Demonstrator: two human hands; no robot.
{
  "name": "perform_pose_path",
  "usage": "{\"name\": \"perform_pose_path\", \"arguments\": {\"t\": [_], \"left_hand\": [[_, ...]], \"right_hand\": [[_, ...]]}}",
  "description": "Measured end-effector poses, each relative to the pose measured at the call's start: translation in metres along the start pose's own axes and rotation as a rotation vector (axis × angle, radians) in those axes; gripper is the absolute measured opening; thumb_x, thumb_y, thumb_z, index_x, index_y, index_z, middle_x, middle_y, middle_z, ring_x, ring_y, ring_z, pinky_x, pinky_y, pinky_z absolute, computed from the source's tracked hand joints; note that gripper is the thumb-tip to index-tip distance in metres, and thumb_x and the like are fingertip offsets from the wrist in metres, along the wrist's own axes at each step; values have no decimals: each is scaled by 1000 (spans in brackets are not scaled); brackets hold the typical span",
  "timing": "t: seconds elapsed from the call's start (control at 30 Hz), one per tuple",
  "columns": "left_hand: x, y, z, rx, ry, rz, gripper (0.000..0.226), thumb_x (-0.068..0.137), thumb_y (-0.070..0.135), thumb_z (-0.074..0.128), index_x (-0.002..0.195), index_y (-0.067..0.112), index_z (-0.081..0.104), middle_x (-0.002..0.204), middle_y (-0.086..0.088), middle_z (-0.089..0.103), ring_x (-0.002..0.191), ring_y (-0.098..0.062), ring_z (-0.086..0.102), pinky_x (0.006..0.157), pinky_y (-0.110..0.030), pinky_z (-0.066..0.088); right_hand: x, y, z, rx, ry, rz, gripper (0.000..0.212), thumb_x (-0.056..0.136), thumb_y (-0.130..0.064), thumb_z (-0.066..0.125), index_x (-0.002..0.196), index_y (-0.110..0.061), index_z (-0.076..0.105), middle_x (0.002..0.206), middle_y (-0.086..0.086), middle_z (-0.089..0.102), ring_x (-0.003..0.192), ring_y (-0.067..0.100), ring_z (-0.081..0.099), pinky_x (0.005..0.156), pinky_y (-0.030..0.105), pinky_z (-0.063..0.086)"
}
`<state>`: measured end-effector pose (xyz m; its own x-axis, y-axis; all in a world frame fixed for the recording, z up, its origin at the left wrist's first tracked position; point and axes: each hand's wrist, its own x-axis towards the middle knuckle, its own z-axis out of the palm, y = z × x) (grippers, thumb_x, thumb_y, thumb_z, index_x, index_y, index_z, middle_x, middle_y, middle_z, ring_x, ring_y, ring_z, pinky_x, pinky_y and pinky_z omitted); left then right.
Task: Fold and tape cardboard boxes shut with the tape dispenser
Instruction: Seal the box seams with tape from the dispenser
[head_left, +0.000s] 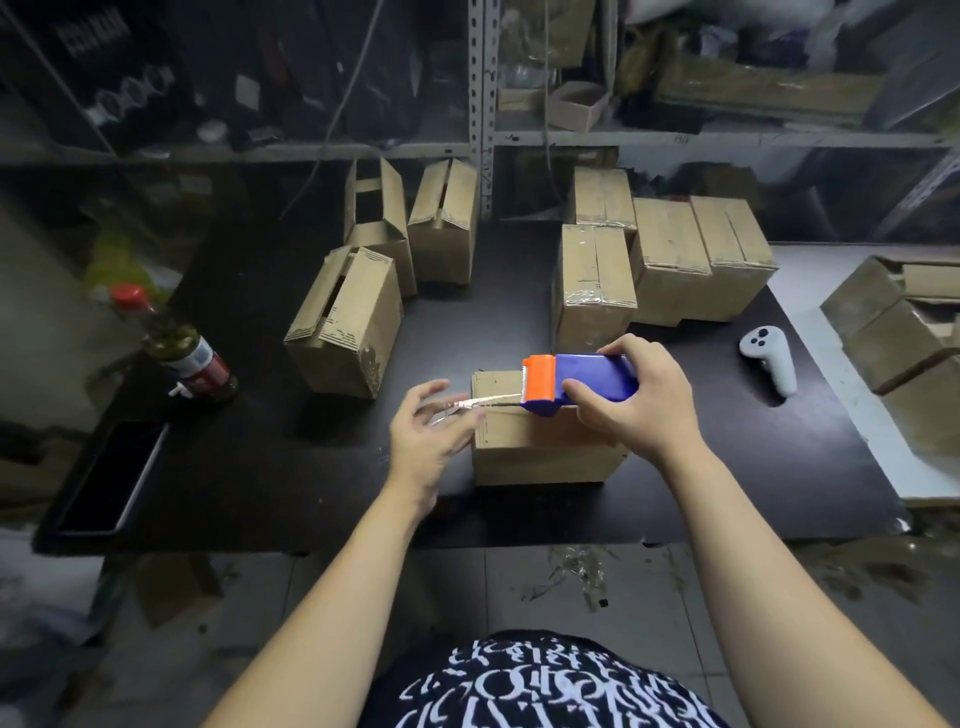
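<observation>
One dark bottle with a red cap (176, 348): on the black table (260, 467), roughly 9 o'clock from the middle box, way out left.
Three open brown cardboard boxes (343, 322): untaped, bunched around 10 to 11 o'clock.
Left hand (431, 441): just off the middle box's 9 o'clock edge, thumb and fingertips pinching the loose end of the clear tape strip (491, 401).
Small brown cardboard box (540, 452): table centre, near the front edge, flaps down, tape stretched over its top seam.
Blue tape dispenser with an orange head (576, 384): on the box top, orange end pointing to 9 o'clock.
Right hand (634, 405): fingers wrapped round the blue body, solid grip.
Taped brown boxes (592, 286): stacked close together at 12 to 1 o'clock.
White handheld controller (769, 364): lying at 3 o'clock, well apart.
</observation>
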<state>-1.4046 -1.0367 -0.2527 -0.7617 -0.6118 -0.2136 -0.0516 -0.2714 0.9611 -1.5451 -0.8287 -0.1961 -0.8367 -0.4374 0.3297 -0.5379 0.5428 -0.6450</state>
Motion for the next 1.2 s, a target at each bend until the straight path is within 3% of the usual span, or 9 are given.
{"name": "perform_pose_path", "arguments": {"t": [0.1,0.2,0.47,0.77,0.87,0.97,1.07,1.2], "left_hand": [[4,5,-3,-95,142,-123,11,92,24,74,97,15,74,92,-5,74,100,-23,71,79,-39,59],[14,7,-3,-74,268,-172,12,91,20,76,81,12,77,75,-5,68,84,-23,66,65,-29,52],[22,3,-2,-37,360,-263,19,85,14,80,67,13,74,65,1,67,72,-16,62,61,-27,46],[18,-27,14,15,384,-419,14,88,26,80,87,13,75,90,-3,74,87,-19,65,72,-31,47],[17,-32,25,-1,360,-462,13,88,27,80,90,14,76,92,2,72,92,-18,62,91,-38,50],[17,-33,28,34,345,-443,25,88,29,79,105,11,76,104,1,71,102,-19,60,107,-43,44],[20,-30,25,121,310,-410,31,92,30,75,114,9,75,114,-4,71,113,-23,58,107,-42,45],[21,-31,16,312,271,-360,41,97,15,67,137,14,60,132,-13,62,119,-31,60,99,-39,52]], "right_hand": [[-1,1,0,6,1,6,49,66,-65,73,94,-27,59,87,-20,57,85,10,52,74,32,48],[-1,0,0,-13,-4,-23,51,65,-66,73,94,-27,60,86,-19,57,84,11,52,73,35,49],[0,0,2,-72,-11,-60,55,67,-70,71,96,-24,62,88,-11,60,83,14,53,71,35,50],[2,0,4,-82,-23,-82,51,69,-68,74,93,-24,61,88,-15,60,82,12,52,71,34,49],[3,1,5,-81,-22,-88,52,69,-68,74,93,-24,61,89,-13,61,82,13,53,70,35,50],[3,2,5,-79,-18,-91,52,70,-68,73,93,-24,61,89,-12,61,82,14,53,71,36,50],[4,2,6,-81,-16,-97,53,69,-69,72,93,-23,61,88,-11,62,81,14,53,71,34,49],[5,4,7,-72,-18,-75,53,68,-69,71,93,-24,61,88,-10,62,82,13,52,71,31,47]]}}
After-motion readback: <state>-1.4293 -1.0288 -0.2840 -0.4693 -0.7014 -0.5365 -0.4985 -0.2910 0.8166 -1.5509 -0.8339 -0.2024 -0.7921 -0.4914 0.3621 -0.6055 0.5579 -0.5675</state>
